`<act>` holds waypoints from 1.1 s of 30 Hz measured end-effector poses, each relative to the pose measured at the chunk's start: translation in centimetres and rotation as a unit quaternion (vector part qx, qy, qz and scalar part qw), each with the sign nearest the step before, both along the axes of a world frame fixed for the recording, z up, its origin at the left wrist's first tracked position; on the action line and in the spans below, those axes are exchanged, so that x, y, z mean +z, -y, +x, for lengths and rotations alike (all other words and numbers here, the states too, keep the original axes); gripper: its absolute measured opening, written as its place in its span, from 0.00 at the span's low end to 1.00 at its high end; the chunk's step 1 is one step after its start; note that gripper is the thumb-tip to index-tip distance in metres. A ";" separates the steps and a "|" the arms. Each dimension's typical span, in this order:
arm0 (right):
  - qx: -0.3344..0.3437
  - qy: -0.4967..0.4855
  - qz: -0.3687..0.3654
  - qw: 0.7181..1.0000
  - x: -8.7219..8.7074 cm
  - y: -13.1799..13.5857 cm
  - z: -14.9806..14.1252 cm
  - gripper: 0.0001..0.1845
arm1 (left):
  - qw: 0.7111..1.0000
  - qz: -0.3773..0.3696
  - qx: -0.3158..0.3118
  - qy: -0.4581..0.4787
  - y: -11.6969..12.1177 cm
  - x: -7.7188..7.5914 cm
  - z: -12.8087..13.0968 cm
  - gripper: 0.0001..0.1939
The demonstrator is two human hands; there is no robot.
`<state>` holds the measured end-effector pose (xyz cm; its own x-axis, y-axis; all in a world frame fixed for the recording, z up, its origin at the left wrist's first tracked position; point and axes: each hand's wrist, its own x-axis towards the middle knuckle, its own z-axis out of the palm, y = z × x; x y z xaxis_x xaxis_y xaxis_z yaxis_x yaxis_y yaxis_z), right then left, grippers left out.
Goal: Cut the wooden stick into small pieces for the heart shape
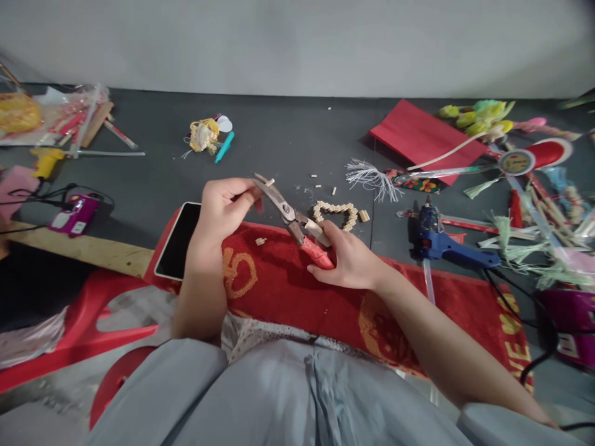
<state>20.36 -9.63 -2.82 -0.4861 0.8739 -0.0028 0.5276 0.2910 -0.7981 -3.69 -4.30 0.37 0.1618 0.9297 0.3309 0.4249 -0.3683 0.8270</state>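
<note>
My right hand [351,254] is wrapped around the red-handled pruning shears [288,214], whose blades point up and left. Close to the blade tips, my left hand [225,207] is closed in a pinch on a small pale stick [270,183], mostly hidden by the fingers and blades; its end shows past the blade. Beyond my right hand, a heart-shaped outline of short pale stick pieces [351,214] lies on the dark table. Loose cut pieces [334,191] are scattered behind it, and a small cluster of pieces [261,241] rests on the red towel [297,279].
A blue glue gun [437,238], red paper [418,136], a spool of red thread [542,156] and craft bits crowd the right. On the left are a phone [179,238], a purple box with cords [74,215] and a yellow glue gun [46,161]. A teal pen [225,147] lies behind.
</note>
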 end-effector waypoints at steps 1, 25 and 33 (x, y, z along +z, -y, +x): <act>0.004 0.001 0.003 1.000 0.0 0.0 0.1 0.20 | 0.999 -0.025 -0.011 0.017 -0.1 -0.1 -0.2 0.14; -0.011 0.044 0.003 0.999 0.1 0.0 0.0 0.19 | 0.981 -0.152 -0.042 0.112 -0.5 -0.5 -0.3 0.12; 0.036 0.012 0.032 0.999 -0.4 -0.1 0.7 0.22 | 0.962 -0.219 -0.074 0.143 -0.4 0.0 -0.5 0.11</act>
<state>21.02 -9.50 -3.20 -0.5476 0.8358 0.0396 0.5225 0.3785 -0.7641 -4.19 -3.94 0.37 0.2632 0.9640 -0.0379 0.1271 0.0043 0.9919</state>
